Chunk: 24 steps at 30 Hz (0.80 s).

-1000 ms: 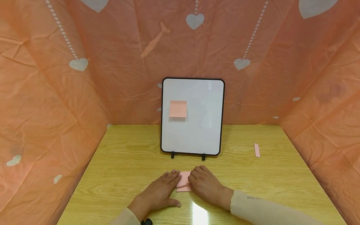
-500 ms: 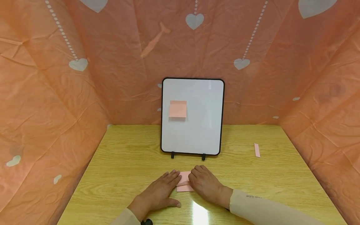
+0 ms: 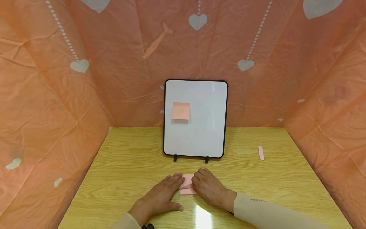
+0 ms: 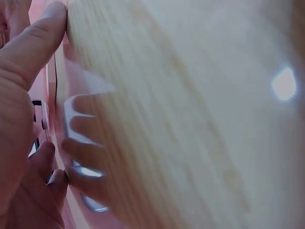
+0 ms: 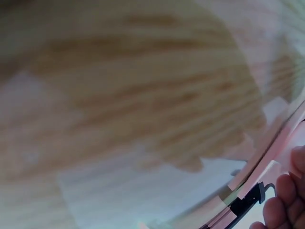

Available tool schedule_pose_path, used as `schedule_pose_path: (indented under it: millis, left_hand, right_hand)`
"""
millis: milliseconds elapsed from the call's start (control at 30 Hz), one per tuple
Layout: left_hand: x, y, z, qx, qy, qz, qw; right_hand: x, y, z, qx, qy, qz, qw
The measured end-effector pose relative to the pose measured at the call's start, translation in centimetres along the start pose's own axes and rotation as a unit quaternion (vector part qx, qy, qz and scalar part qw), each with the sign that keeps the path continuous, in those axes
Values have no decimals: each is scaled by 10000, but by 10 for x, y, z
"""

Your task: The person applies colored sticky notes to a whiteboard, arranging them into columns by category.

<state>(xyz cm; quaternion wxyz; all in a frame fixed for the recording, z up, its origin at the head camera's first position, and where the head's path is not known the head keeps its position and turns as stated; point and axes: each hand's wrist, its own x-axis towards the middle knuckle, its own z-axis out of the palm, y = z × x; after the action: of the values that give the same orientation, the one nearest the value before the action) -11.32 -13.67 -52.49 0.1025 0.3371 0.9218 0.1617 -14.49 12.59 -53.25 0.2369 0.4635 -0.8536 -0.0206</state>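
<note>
In the head view, a pink piece of sticky-note paper lies on the table between both hands. A crease or loose edge crosses it, with a band showing below. My left hand lies flat, its straight fingertips on the paper's left side and its thumb apart on the table. My right hand has curled fingers at the paper's right side and appears to pinch it; the thumb and that end of the paper are hidden. The left wrist view shows my left hand; curled right-hand fingers appear in the right wrist view.
Behind the hands a black-framed whiteboard stands on two small black feet, with a pink sticky note on its left half. A narrow pink paper strip lies at the right of the wooden table. Orange cloth surrounds the back and sides.
The line across the pink paper has shifted slightly away from me, so more of the lower band shows. My right hand has moved barely, and my left hand stays in place.
</note>
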Motion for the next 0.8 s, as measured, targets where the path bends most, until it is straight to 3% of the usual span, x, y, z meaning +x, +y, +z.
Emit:
schedule_pose_path:
  millis: [100, 267, 533, 667, 800]
  left_hand:
    - [-5, 2, 0, 175, 207, 89, 9996]
    - [-18, 13, -1, 900, 537, 459, 9934]
    - [-31, 29, 2, 1913, 1120, 1425, 9647]
    - [-30, 31, 6, 2006, 1158, 1574, 9600]
    - [-28, 30, 11, 2057, 957, 1501, 9623]
  right_hand:
    - [0, 0, 0, 17, 14, 29, 10000]
    - [0, 0, -1, 56, -40, 103, 9999]
    - [0, 0, -2, 169, -122, 233, 9995]
    - [-1, 0, -2, 159, -185, 262, 9994]
    - [-1, 0, -2, 204, -249, 256, 9992]
